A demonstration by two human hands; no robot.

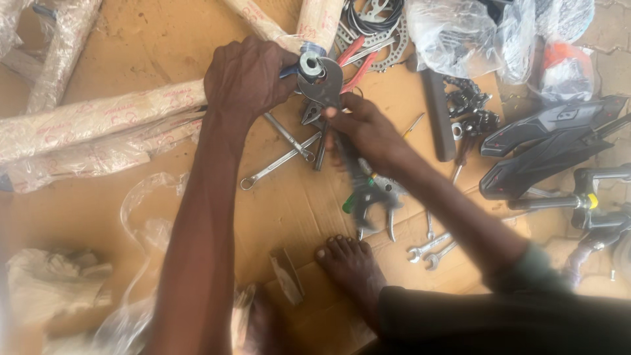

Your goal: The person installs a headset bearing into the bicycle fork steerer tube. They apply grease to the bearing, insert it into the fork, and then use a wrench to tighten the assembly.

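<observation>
Cardboard (131, 217) covers the floor, tools scattered all over it, and both hands meet at upper centre of the frame. Left hand (246, 79) is clenched around the wrapped end of a bicycle frame tube (98, 118), right by a round metal fitting (310, 64). Right hand (361, 128) grips the handles of grey slip-joint pliers (322, 89), whose open jaws sit around that fitting. Just below the pliers lie two combination spanners (282, 154), crossing each other. Red-handled pliers (355, 62) rest just right of the fitting, beside brake discs (384, 46) at the top edge. More spanners (427, 250) lie lower right, near a bare foot (348, 266). Black plastic bicycle parts (552, 141) sit at the right edge, clear plastic bags (460, 29) above them
</observation>
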